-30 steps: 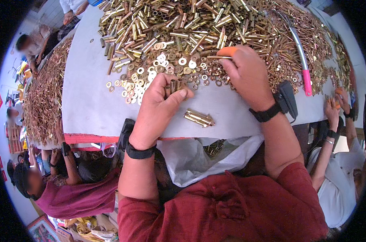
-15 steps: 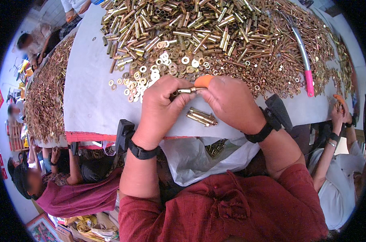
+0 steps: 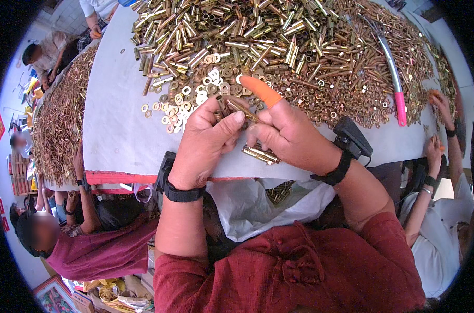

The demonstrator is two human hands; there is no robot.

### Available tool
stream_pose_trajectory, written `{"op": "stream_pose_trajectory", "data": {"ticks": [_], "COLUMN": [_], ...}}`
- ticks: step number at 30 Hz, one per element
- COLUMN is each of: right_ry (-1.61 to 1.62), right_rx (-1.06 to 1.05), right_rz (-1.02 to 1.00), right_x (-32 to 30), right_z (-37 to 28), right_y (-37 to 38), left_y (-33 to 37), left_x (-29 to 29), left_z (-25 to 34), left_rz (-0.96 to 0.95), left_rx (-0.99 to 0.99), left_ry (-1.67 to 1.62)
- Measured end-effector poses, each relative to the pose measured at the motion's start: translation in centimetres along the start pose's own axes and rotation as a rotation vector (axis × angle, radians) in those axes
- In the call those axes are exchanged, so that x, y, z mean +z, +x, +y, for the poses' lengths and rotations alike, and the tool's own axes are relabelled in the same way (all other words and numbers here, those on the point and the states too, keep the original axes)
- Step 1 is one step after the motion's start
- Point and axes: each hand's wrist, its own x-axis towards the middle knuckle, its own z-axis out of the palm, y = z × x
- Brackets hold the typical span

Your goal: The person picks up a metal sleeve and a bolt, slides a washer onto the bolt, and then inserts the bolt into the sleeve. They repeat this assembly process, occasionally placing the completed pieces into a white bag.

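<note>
My left hand (image 3: 205, 136) closes on brassy metal pieces: a hollow sleeve (image 3: 220, 106) and a sleeve anchor bolt (image 3: 240, 108) that slants down toward my right hand. My right hand (image 3: 294, 135) has an orange finger cot (image 3: 260, 92) on its index finger, which stretches over the washers. Its thumb and curled fingers close at the lower end of the bolt; their exact hold is partly hidden. Below them, several assembled anchor bolts (image 3: 261, 154) lie side by side on the pale tabletop, partly covered by my right hand.
Loose washers (image 3: 186, 99) lie just beyond my hands, nuts (image 3: 333, 99) to the right. Behind them rises a heap of metal sleeves (image 3: 231, 31). A pink-handled tool (image 3: 400, 107) lies at right. A white plastic sack (image 3: 237, 208) hangs below the table edge. People work on both sides.
My hands have turned, and the pieces now slant between them. My right index finger has lifted and straightened up-left. The co-worker's hands at right have moved apart.
</note>
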Motion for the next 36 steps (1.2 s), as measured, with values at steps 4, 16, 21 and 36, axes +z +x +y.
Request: {"op": "stream_pose_trajectory", "data": {"ticks": [4,16,21,36], "right_ry": [-0.072,-0.815,-0.701,0.484], "right_rx": [-0.090,-0.291,-0.257,0.080], "right_rz": [0.119,0.134,0.152,0.192], "right_x": [0.5,1.0,0.3,0.1], "right_z": [0.2,1.4,1.9,2.3], "right_y": [0.3,0.6,0.6,1.0], "left_y": [-0.3,-0.4,-0.3,-0.2], "left_x": [0.5,-0.4,-0.6,0.4], "left_z": [0.5,1.1,-0.1,0.0], "left_rz": [-0.011,0.194,0.225,0.090], "left_rx": [-0.073,0.087,0.258,0.350], "left_ry": [-0.107,0.070,0.688,0.809]}}
